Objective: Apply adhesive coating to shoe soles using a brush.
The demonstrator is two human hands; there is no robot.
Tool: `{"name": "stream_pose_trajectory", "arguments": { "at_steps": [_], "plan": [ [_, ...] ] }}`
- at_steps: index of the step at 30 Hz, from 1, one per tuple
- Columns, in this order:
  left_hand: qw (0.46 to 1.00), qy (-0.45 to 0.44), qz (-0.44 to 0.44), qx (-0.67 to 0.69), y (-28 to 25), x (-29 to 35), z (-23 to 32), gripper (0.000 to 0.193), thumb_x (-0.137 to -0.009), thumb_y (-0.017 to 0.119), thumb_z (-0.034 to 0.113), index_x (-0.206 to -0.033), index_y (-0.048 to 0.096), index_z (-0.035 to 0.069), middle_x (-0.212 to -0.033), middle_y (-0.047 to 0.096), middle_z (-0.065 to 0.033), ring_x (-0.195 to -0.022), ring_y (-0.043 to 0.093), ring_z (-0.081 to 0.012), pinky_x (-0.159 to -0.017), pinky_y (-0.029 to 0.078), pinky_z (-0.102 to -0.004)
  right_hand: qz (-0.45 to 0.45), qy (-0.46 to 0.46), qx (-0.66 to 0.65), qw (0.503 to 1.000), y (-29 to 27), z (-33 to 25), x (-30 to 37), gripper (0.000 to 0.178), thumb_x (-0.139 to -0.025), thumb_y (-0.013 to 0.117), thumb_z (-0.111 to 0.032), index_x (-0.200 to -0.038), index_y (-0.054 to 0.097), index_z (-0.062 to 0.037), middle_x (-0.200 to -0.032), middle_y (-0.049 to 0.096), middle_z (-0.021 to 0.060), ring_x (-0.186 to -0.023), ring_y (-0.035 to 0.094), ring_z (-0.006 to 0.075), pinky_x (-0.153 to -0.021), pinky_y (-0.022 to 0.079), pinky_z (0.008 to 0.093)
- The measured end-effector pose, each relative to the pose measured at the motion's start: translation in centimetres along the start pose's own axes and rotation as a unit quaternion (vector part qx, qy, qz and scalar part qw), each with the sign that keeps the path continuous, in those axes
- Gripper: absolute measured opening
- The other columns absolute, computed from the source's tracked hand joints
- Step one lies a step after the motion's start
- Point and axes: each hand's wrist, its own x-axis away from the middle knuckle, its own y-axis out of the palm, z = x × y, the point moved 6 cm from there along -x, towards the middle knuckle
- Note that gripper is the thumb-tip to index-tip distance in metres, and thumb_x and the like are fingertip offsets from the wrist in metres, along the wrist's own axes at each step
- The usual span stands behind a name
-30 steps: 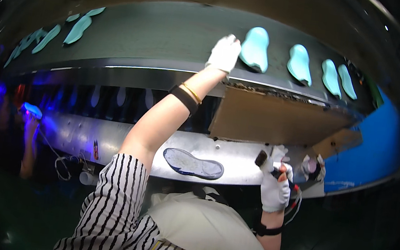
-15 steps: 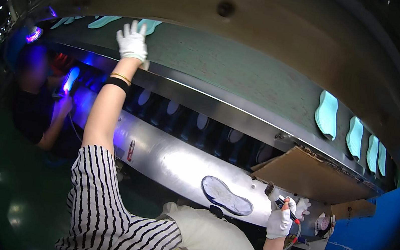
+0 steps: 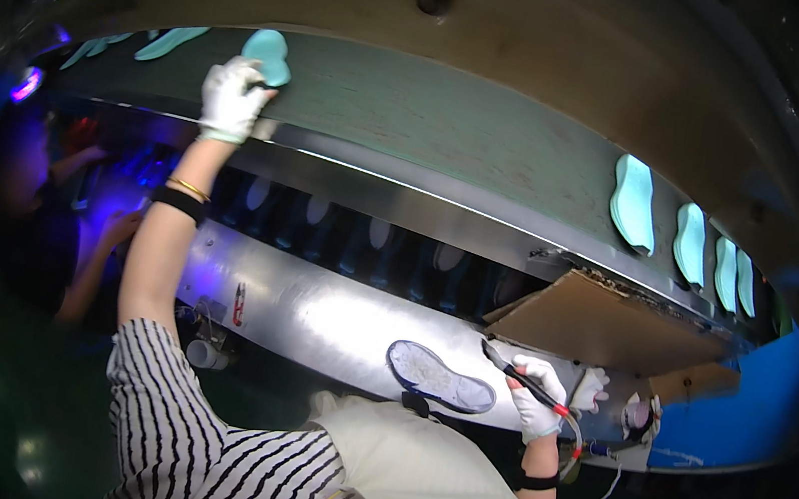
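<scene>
Turquoise sole [image 3: 268, 53], eleven o'clock: our left hand [image 3: 232, 98], no longer spread, pinches it, so we seemingly control it; our right hand [image 3: 538, 401], four o'clock, clamps a brush [image 3: 506, 367].

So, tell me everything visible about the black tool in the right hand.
Slim and perhaps plastic, the black tool has a dark tip, a red rear collar and a trailing cord. The gloved right hand grips it aslant over the metal ledge, tip toward the picture's upper left; the tip's shape is unclear.
</scene>
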Motion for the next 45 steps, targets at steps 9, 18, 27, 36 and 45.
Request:
{"name": "stream_pose_trajectory", "arguments": {
  "at_steps": [9,18,27,36,45],
  "plan": [
    [0.756,-0.224,0.164,0.592,-7.9,-1.9,18.4,0.026,-0.092,0.044,0.021,-0.093,0.06,0.001,-0.081,0.062,-0.0067,-0.071,0.054,-0.0103,-0.066,0.044,-0.0218,0.026,0.099,-0.184,0.978,-6.5,4.4,3.6,0.025,-0.072,0.064,0.011,-0.091,0.056,-0.003,-0.099,0.06,0.0098,-0.089,0.058,0.0162,-0.078,0.048,0.0286],
    [0.179,-0.386,-0.275,0.862,7.1,15.7,38.7,0.048,-0.087,0.044,0.048,-0.081,0.061,0.003,-0.108,0.057,-0.0212,-0.09,0.057,-0.0288,-0.077,0.048,-0.0394,0.068,0.149,-0.214,0.963,-10.6,6.1,5.6,0.019,-0.079,0.063,0.0,-0.096,0.055,-0.0031,-0.094,0.062,0.0101,-0.074,0.058,0.014,-0.069,0.047,0.0243],
    [0.059,-0.561,-0.235,0.792,5.8,22.1,43.5,0.077,-0.08,0.043,0.067,-0.129,0.045,0.008,-0.119,0.056,-0.0068,-0.102,0.058,-0.0246,-0.089,0.048,-0.047,0.0,0.149,-0.295,0.944,-5.8,-1.4,2.2,0.016,-0.077,0.066,0.001,-0.089,0.056,-0.0033,-0.083,0.061,0.0052,-0.076,0.059,0.0123,-0.07,0.047,0.0245],
    [0.147,-0.555,-0.183,0.798,7.0,20.7,47.4,0.061,-0.087,0.038,0.061,-0.128,0.045,0.017,-0.118,0.054,-0.0081,-0.107,0.053,-0.0249,-0.094,0.044,-0.0398,0.025,0.067,-0.29,0.954,-3.3,-1.0,-1.2,0.017,-0.078,0.063,0.004,-0.091,0.053,-0.0024,-0.091,0.062,0.005,-0.084,0.058,0.0098,-0.077,0.047,0.0245],
    [0.1,-0.511,-0.2,0.83,8.6,23.0,46.9,0.076,-0.085,0.035,0.066,-0.125,0.044,0.001,-0.111,0.057,-0.0172,-0.094,0.06,-0.0276,-0.087,0.048,-0.0374,-0.015,0.047,-0.292,0.955,-2.4,-2.1,0.6,0.016,-0.078,0.066,0.001,-0.089,0.056,-0.0031,-0.084,0.061,0.0056,-0.08,0.057,0.0106,-0.073,0.047,0.0253]
  ]
}}
